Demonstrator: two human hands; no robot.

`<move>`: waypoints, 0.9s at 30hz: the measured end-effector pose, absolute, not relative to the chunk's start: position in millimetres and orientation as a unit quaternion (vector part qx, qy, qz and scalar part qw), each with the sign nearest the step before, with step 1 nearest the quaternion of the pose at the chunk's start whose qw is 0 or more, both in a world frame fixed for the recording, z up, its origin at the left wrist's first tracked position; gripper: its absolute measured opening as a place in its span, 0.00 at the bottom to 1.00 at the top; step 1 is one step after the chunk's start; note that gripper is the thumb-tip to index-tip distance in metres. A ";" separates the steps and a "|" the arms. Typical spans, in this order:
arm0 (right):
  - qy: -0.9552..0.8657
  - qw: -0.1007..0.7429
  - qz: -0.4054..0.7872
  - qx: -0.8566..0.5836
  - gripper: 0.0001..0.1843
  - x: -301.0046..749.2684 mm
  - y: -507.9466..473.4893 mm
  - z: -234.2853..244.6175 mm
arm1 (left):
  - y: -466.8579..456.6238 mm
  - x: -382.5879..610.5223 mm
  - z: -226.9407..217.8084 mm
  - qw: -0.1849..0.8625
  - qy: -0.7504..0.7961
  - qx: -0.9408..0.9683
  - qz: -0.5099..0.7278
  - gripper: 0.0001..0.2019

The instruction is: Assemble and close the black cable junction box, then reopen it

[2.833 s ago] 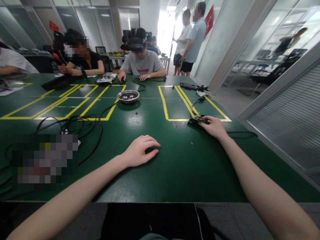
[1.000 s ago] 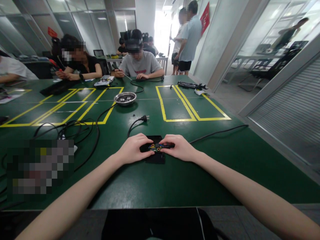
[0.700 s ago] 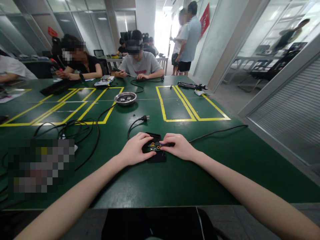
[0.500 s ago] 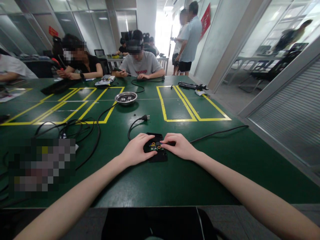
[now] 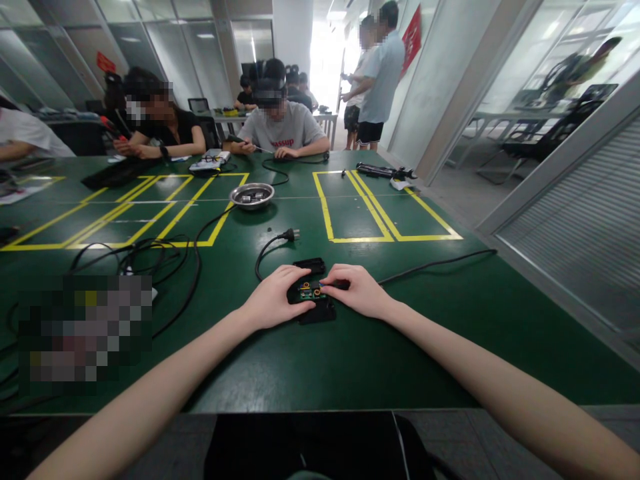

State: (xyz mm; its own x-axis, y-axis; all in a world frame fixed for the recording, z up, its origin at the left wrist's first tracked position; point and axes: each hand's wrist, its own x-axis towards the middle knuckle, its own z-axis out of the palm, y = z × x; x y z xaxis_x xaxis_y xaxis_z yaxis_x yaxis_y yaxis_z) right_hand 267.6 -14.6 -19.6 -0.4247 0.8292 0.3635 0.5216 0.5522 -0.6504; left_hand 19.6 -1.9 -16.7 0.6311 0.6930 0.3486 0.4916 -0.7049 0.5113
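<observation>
A small green circuit board [image 5: 311,292] with copper-wound coils sits between my two hands, low over the table. My left hand [image 5: 278,298] grips its left side, thumb at the near edge and fingers at the far edge. On the right, my right hand [image 5: 361,291] pinches the board's right end with thumb and fingertips. One black plastic case half [image 5: 310,265] lies just beyond the board; another black case half [image 5: 318,312] lies on the near side, partly under it. A black cord with a two-pin plug [image 5: 291,235] curves out from behind my left hand.
A metal bowl [image 5: 253,197] with small metal parts stands farther back. Coiled black cables [image 5: 135,257] and a blurred-out object [image 5: 85,333] lie at left. Another cable [image 5: 440,268] runs off right. A black tripod-like object [image 5: 383,172] lies at the back right. Co-workers sit across the table.
The board has shifted slightly away from the case halves, with more of the far half now showing. Both hands keep nearly the same place and grip.
</observation>
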 end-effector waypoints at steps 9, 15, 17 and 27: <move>-0.800 0.358 0.221 -0.428 0.04 263.7 -11.9 -22.4 | 10.4 13.8 -18.0 0.180 0.335 0.889 0.256 0.33; -0.798 0.367 0.196 -0.436 0.03 262.8 -7.2 -27.7 | 13.8 14.3 -18.7 0.178 0.332 0.889 0.261 0.27; -0.798 0.370 0.191 -0.435 0.03 262.7 -5.3 -27.6 | 15.7 14.5 -19.3 0.177 0.333 0.888 0.264 0.26; -0.792 0.373 0.190 -0.443 0.03 260.2 2.4 -28.2 | 18.1 17.2 -19.5 0.188 0.344 0.879 0.271 0.28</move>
State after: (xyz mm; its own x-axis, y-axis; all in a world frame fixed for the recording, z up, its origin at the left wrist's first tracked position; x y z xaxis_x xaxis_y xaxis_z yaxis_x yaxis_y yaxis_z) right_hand 260.2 2.4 -28.2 -0.3281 0.8449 0.4226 0.5606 0.5342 -0.6327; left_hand 17.2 18.1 -19.5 0.6167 0.7067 0.3469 0.5032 -0.6927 0.5167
